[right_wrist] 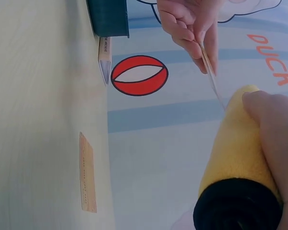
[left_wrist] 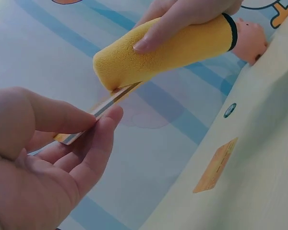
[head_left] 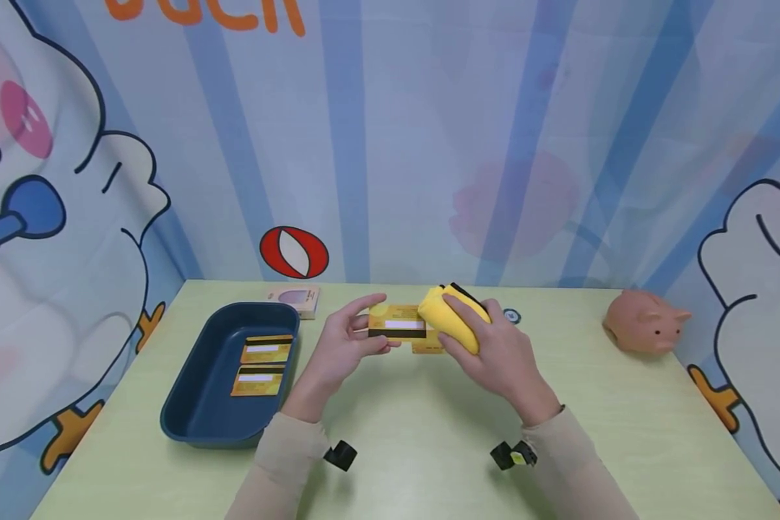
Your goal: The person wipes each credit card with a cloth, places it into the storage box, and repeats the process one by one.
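Note:
In the head view my left hand point(head_left: 341, 334) pinches a gold card point(head_left: 396, 323) with a black stripe by its left end, thumb on one face and fingers on the other. My right hand point(head_left: 503, 354) grips a folded yellow cloth point(head_left: 451, 314) with black edging. The cloth point(left_wrist: 129, 57) lies over the card's far end and hides it in the left wrist view. Both are held up above the table. Below and behind them, another gold card point(left_wrist: 216, 165) lies flat on the tabletop.
At the left stands a dark blue tray point(head_left: 198, 412) with two striped gold cards point(head_left: 258, 380) inside. A small pale box point(head_left: 307, 303) sits behind it. Toward the back right are a small round disc point(head_left: 512, 315) and a pink piggy bank point(head_left: 646, 323). A printed curtain point(head_left: 403, 144) hangs behind the table.

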Action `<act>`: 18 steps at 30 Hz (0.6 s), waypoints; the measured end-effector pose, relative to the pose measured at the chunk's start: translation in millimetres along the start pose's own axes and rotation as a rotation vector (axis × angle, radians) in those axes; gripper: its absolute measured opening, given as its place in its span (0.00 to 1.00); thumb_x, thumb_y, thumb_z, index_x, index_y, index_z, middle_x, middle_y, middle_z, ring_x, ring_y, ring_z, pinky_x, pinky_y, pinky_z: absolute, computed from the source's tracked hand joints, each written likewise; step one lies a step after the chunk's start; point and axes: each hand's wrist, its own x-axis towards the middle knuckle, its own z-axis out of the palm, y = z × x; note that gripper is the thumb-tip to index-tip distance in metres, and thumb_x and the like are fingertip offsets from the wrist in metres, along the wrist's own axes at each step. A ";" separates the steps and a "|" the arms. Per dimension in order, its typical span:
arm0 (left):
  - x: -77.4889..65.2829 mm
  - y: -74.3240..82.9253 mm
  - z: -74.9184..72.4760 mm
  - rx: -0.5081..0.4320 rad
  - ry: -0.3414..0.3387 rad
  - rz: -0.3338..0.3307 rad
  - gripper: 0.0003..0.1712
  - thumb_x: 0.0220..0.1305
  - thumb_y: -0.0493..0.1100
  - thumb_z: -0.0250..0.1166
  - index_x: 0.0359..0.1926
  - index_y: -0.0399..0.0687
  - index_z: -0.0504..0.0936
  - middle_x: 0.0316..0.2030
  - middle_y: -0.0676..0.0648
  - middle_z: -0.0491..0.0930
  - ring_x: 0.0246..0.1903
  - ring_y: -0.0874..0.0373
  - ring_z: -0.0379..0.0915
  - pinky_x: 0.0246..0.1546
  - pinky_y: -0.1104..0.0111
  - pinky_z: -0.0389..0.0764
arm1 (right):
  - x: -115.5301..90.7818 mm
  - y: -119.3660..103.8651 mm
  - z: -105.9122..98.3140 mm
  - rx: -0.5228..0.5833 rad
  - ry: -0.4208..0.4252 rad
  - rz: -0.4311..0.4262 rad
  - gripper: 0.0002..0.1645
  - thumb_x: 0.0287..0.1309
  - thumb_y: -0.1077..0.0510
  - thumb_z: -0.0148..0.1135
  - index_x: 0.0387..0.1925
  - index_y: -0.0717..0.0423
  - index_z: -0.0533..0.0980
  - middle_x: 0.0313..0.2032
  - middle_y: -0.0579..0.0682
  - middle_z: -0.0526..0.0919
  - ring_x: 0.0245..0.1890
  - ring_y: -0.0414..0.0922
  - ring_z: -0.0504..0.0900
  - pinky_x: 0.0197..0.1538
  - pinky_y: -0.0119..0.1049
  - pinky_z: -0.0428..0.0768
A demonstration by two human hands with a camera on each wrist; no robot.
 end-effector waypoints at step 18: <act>-17.1 22.9 -28.3 0.244 -0.044 -0.038 0.37 0.67 0.26 0.65 0.74 0.51 0.72 0.62 0.38 0.82 0.55 0.46 0.83 0.53 0.59 0.87 | 1.2 3.1 -5.6 0.014 0.029 0.000 0.38 0.66 0.38 0.67 0.75 0.35 0.71 0.43 0.59 0.73 0.23 0.45 0.68 0.20 0.36 0.69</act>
